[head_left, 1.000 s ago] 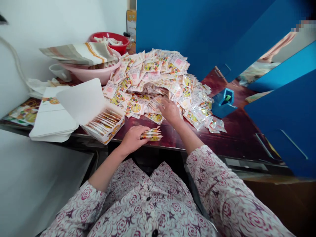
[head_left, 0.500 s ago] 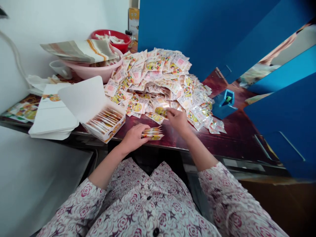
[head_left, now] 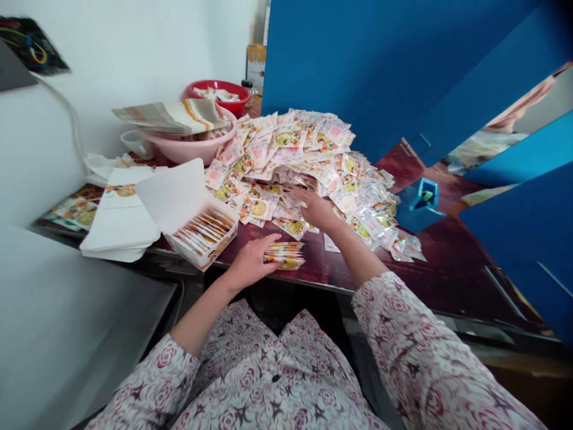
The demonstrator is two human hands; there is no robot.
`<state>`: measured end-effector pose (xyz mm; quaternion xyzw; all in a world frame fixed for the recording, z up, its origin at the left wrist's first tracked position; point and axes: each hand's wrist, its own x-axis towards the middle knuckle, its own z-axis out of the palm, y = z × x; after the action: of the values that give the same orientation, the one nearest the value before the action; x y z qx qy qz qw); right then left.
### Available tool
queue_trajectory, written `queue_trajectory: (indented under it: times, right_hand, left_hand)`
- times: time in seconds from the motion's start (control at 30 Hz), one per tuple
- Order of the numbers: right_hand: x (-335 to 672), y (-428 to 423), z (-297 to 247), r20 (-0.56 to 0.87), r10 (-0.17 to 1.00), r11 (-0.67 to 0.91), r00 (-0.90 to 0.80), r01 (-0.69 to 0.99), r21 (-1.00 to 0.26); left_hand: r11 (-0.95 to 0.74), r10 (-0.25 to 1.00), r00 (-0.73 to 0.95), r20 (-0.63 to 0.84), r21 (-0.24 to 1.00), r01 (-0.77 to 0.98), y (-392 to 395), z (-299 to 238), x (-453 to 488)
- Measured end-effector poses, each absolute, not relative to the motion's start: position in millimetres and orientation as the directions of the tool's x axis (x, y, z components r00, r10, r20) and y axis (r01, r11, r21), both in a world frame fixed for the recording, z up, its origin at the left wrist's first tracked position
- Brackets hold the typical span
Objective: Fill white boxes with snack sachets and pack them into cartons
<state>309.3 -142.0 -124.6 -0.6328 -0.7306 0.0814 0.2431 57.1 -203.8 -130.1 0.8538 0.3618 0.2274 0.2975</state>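
Observation:
My left hand (head_left: 253, 263) is closed round one end of a stack of small printed packets (head_left: 286, 255), which rests near the table's front edge. My right hand (head_left: 319, 211) is at the front of a large heap of the same packets (head_left: 308, 143). Its fingers are stretched out and touch the heap; the fingertips are partly lost among the packets. Left of my left hand stands a white carton (head_left: 206, 248) with its lid up, holding a row of packets on edge.
Flat white cartons (head_left: 119, 224) lie stacked at the left. Behind them are a white cup (head_left: 136, 145), a pink basin (head_left: 188, 149) with a folded cloth (head_left: 172, 116) on top, and a red basin (head_left: 237, 98). A blue container (head_left: 416, 209) stands right of the heap, near blue panels (head_left: 358, 71).
My right hand has gone from holding a packet just in front of the heap to reaching into its front edge. My left hand keeps the stack. The camera view has shifted somewhat.

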Motion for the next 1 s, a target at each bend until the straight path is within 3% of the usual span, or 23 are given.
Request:
queue_trajectory:
  times: [0.07, 0.17, 0.23, 0.33, 0.5, 0.6, 0.77, 0.83, 0.9, 1.0]
  right_hand:
    - [310, -125, -127, 0.2, 0.974, 0.167, -0.109, 0.939, -0.301]
    - [307, -118, -124, 0.174, 0.984, 0.001, 0.044, 0.968, -0.253]
    - [301, -126, -117, 0.235, 0.967, -0.03, 0.1, 0.959, -0.282]
    - [288, -153, -109, 0.301, 0.953, 0.14, -0.036, 0.933, -0.331]
    - [264, -206, -109, 0.13, 0.928, 0.371, -0.35, 0.825, -0.426]
    - [260, -221, -108, 0.124, 0.909, 0.402, -0.397, 0.762, -0.507]
    - [269, -201, -96, -0.017, 0.912, 0.321, -0.41, 0.738, -0.594]
    - [268, -180, -92, -0.002, 0.953, 0.247, -0.302, 0.784, -0.57]
    - [258, -155, -89, 0.102, 0.973, 0.229, -0.206, 0.835, -0.5]
    - [232, -122, -91, 0.125, 0.95, 0.313, -0.287, 0.886, -0.343]
  left_hand:
    - [-0.536, 0.777, 0.608, 0.164, 0.68, 0.501, -206, -129, 58]
    - [-0.52, 0.791, 0.594, 0.145, 0.67, 0.53, -207, -127, 58]
    - [-0.531, 0.783, 0.606, 0.14, 0.659, 0.534, -207, -127, 58]
    - [-0.523, 0.782, 0.61, 0.129, 0.669, 0.528, -207, -128, 57]
    - [-0.53, 0.79, 0.586, 0.18, 0.681, 0.505, -207, -134, 58]
    - [-0.542, 0.801, 0.548, 0.242, 0.683, 0.491, -206, -135, 59]
    - [-0.492, 0.786, 0.609, 0.108, 0.705, 0.51, -204, -127, 60]
    - [-0.505, 0.777, 0.618, 0.116, 0.7, 0.505, -204, -125, 60]
    - [-0.535, 0.766, 0.626, 0.148, 0.687, 0.492, -205, -125, 60]
    - [-0.568, 0.754, 0.631, 0.183, 0.664, 0.486, -205, -126, 59]
